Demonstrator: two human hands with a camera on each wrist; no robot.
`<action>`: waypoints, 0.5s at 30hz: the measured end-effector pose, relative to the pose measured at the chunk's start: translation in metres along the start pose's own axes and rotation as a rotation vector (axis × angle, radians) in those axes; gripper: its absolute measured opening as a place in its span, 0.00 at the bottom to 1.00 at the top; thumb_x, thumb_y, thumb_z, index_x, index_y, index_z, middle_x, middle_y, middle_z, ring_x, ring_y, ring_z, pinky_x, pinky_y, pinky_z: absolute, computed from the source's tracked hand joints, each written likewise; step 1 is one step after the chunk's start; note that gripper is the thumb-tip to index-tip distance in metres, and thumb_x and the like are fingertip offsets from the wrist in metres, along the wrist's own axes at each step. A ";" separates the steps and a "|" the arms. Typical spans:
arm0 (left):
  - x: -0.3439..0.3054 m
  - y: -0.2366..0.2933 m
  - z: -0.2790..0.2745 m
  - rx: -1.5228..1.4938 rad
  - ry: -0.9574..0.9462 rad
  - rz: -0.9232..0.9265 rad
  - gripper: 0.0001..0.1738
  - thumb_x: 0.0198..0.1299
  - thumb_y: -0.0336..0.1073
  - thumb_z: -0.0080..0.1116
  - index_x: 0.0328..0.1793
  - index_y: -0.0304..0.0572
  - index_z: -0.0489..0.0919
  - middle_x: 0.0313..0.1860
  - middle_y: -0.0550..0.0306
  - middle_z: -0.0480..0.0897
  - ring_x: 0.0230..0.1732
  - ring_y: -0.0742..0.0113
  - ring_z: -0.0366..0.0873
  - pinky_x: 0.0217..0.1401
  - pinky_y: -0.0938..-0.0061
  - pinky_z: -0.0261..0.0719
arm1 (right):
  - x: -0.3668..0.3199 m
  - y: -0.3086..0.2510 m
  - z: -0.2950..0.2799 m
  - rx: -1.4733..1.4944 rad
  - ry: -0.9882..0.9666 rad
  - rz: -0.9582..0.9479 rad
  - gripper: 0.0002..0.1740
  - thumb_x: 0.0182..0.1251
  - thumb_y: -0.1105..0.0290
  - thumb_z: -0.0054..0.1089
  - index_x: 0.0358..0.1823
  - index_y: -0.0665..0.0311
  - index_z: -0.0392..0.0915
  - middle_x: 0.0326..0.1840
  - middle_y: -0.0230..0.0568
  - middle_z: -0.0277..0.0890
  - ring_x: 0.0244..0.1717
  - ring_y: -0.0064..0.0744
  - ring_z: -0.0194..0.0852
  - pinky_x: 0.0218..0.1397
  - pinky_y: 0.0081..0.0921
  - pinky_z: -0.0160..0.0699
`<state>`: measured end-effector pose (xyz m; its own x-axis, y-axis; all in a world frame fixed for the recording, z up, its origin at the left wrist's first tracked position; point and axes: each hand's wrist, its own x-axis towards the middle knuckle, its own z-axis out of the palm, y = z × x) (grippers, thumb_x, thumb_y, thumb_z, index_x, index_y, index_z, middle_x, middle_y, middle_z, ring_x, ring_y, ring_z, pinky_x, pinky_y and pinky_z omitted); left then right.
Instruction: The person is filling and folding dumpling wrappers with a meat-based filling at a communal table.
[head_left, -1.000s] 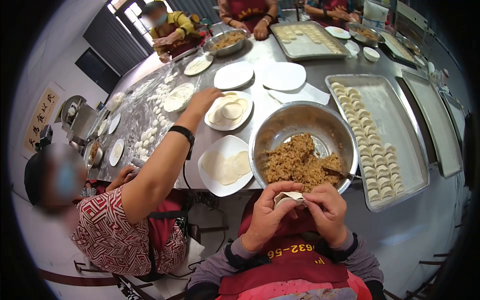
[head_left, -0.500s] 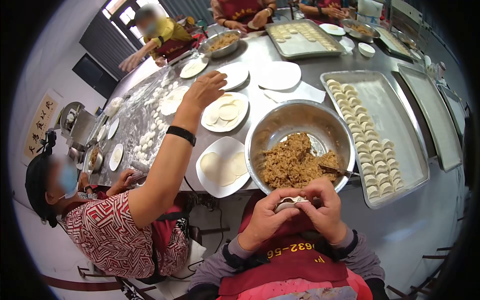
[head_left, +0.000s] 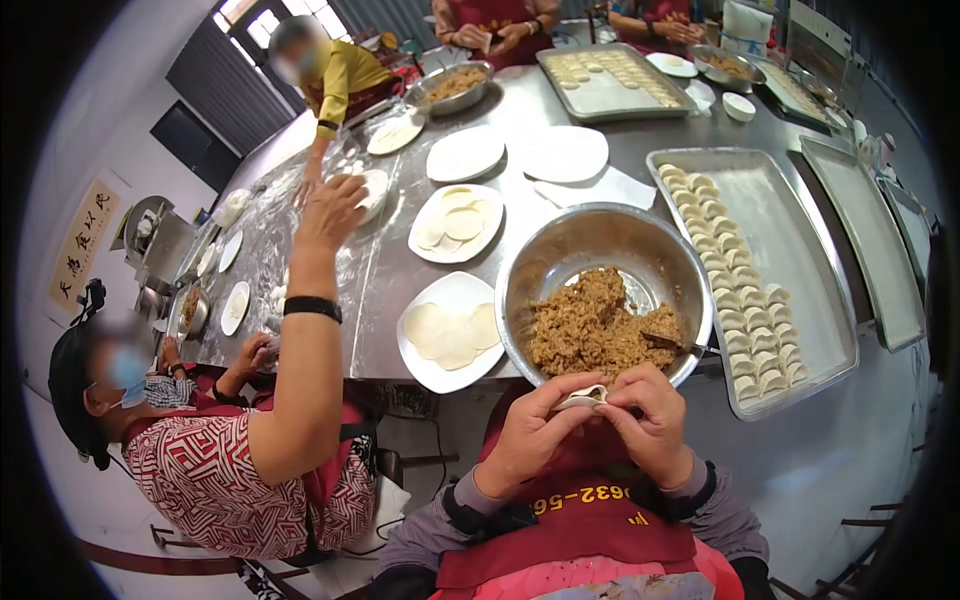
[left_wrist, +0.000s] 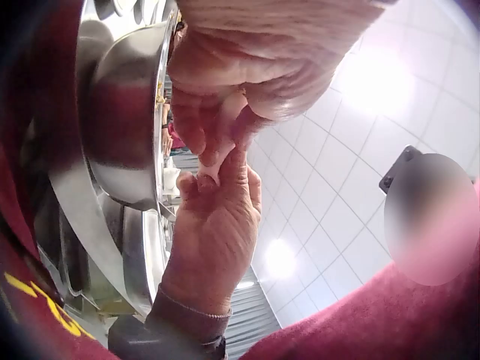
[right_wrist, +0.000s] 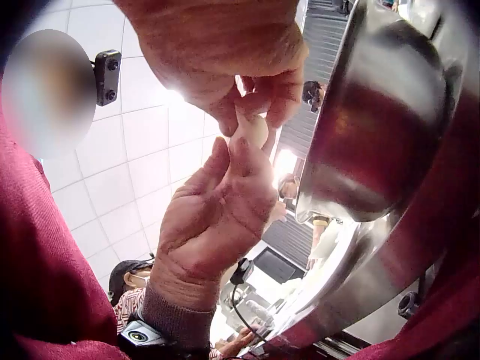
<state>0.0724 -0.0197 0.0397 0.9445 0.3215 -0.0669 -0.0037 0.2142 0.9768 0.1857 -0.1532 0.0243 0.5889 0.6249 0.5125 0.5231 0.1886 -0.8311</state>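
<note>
A pale folded dumpling (head_left: pixel 582 397) is pinched between both hands just below the near rim of the steel bowl (head_left: pixel 520 340). The left hand (head_left: pixel 530 435) grips its left end with thumb and fingers; the right hand (head_left: pixel 648 420) pinches its right end. Brown filling (head_left: pixel 590 325) and a spoon handle (head_left: pixel 700 348) are in the bowl. In the left wrist view the dumpling (left_wrist: pixel 211 171) is mostly covered by fingers. The right wrist view shows its rounded pale side (right_wrist: pixel 253 131) between the fingertips of both hands.
Right of the bowl, a tray (head_left: pixel 830 330) holds rows of dumplings. Two plates of round wrappers (head_left: pixel 440 375) (head_left: pixel 480 245) stand to the left. A neighbour's arm (head_left: pixel 310 380) reaches over the floured table at left; other people stand at the far side.
Both hands have lowered slightly with the dumpling, and its edges are pressed closer together. The neighbour's hand has moved left, away from the wrapper plate. The person in yellow now leans over the table.
</note>
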 end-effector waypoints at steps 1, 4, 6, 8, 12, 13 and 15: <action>0.000 0.001 -0.001 0.042 -0.025 -0.009 0.20 0.61 0.22 0.53 0.61 0.34 0.72 0.55 0.53 0.79 0.44 0.75 0.78 0.47 0.81 0.77 | -0.001 0.001 -0.001 -0.019 -0.006 -0.034 0.09 0.50 0.81 0.68 0.31 0.66 0.76 0.35 0.41 0.73 0.31 0.28 0.74 0.30 0.22 0.72; 0.002 -0.006 -0.002 0.098 -0.021 0.109 0.20 0.60 0.21 0.54 0.60 0.34 0.73 0.57 0.54 0.77 0.49 0.73 0.77 0.52 0.79 0.77 | 0.006 -0.002 0.000 -0.012 0.013 -0.011 0.08 0.51 0.81 0.68 0.31 0.66 0.76 0.36 0.40 0.73 0.31 0.26 0.73 0.29 0.21 0.72; 0.002 -0.004 0.000 0.021 -0.019 0.082 0.19 0.60 0.20 0.54 0.59 0.34 0.73 0.58 0.53 0.77 0.52 0.72 0.77 0.54 0.78 0.76 | 0.006 -0.005 0.002 0.039 0.060 0.064 0.08 0.51 0.82 0.67 0.31 0.66 0.76 0.36 0.40 0.73 0.31 0.26 0.73 0.29 0.21 0.72; 0.001 0.004 -0.001 0.068 -0.014 0.033 0.21 0.60 0.19 0.53 0.61 0.34 0.71 0.58 0.50 0.76 0.54 0.69 0.77 0.55 0.77 0.76 | 0.009 -0.006 0.006 0.127 0.125 0.150 0.08 0.52 0.82 0.66 0.32 0.66 0.77 0.37 0.40 0.73 0.31 0.25 0.74 0.29 0.20 0.72; 0.004 0.001 0.006 -0.129 0.052 0.097 0.24 0.62 0.20 0.50 0.65 0.34 0.66 0.59 0.48 0.76 0.50 0.70 0.77 0.51 0.78 0.77 | 0.006 0.002 0.002 0.046 0.016 0.023 0.09 0.52 0.82 0.66 0.35 0.66 0.79 0.37 0.40 0.73 0.31 0.25 0.74 0.31 0.19 0.73; 0.004 -0.001 0.005 -0.184 0.052 0.074 0.24 0.62 0.21 0.49 0.66 0.34 0.65 0.59 0.47 0.76 0.49 0.71 0.77 0.50 0.78 0.78 | 0.006 0.001 0.001 0.031 0.026 0.012 0.09 0.52 0.82 0.66 0.35 0.66 0.79 0.37 0.40 0.73 0.31 0.25 0.74 0.31 0.19 0.73; 0.002 -0.006 0.004 -0.236 0.060 0.030 0.24 0.63 0.21 0.48 0.67 0.35 0.64 0.60 0.47 0.75 0.46 0.72 0.77 0.48 0.79 0.78 | 0.006 -0.001 0.002 0.010 0.045 -0.007 0.09 0.52 0.82 0.67 0.35 0.66 0.79 0.36 0.40 0.73 0.31 0.26 0.74 0.31 0.19 0.73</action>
<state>0.0751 -0.0238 0.0343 0.9215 0.3840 -0.0579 -0.1146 0.4113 0.9042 0.1875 -0.1475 0.0276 0.6127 0.5888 0.5272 0.5211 0.2006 -0.8296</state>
